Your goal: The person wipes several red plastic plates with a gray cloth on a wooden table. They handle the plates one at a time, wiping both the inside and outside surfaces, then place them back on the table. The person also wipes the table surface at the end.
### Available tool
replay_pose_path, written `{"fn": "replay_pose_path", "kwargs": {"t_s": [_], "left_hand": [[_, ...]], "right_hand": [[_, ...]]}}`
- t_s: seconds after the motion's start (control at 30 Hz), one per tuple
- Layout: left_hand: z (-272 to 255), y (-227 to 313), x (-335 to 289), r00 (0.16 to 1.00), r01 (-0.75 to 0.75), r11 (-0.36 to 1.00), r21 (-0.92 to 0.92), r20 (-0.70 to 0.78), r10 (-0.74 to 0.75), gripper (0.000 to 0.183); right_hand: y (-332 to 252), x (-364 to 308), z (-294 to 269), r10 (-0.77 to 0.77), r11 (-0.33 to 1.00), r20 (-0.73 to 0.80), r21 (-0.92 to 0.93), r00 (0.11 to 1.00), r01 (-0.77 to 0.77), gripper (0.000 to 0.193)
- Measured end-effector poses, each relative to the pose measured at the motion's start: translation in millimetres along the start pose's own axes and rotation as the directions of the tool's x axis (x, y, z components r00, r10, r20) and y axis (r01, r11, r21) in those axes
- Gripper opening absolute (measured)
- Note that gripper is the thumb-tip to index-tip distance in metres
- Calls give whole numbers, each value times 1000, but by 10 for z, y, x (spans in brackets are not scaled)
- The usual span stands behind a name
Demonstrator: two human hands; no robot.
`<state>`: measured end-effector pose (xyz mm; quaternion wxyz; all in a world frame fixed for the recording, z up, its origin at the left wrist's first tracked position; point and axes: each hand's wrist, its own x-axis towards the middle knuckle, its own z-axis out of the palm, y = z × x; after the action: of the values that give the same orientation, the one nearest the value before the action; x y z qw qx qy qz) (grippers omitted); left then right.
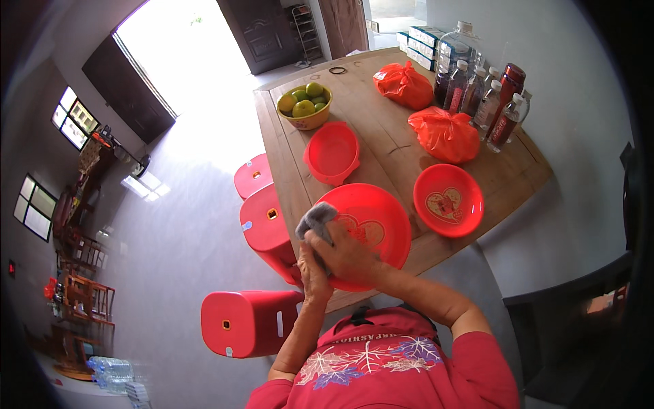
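A large round red plate (388, 215) with a heart print is at the near edge of the wooden table. My right hand (346, 255) reaches across it, closed on a grey cloth (317, 219) at the plate's left rim. Part of the cloth sticks up beyond my fingers. Close beside it, my left hand (313, 278) is closed at the same rim, its fingers partly hidden. To the right lies a smaller red plate (441, 204) with a similar heart print. Beyond the large plate sits a red plastic basin (332, 153).
A yellow bowl of green citrus fruit (304, 109) stands at the wooden table's (371, 146) left edge. Two knotted red bags (444, 135) and several bottles (488, 105) are at the right. Red stools (228, 324) line the left side. White-and-green boxes (421, 46) are stacked behind.
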<state>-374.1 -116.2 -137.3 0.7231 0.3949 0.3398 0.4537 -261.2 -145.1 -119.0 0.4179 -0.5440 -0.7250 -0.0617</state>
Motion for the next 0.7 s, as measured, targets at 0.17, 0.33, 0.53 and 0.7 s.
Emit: {"fn": "replay_pose_path", "kwargs": {"t_s": [0.17, 0.33, 0.53, 0.7], "left_hand": [[0, 79, -22, 995, -70, 994, 88, -66, 76, 54], [13, 73, -77, 979, -173, 979, 111, -86, 183, 40], [99, 159, -132, 939, -276, 952, 134, -175, 297, 38], [177, 144, -99, 857, -349, 868, 354, -255, 449, 42]], "right_hand": [[-36, 212, -68, -257, 907, -37, -353, 966, 228, 42], [174, 341, -285, -43, 763, -87, -646, 995, -23, 44], [414, -19, -249, 373, 805, -339, -344, 864, -483, 51], [335, -570, 110, 696, 713, -335, 221, 635, -665, 53]]}}
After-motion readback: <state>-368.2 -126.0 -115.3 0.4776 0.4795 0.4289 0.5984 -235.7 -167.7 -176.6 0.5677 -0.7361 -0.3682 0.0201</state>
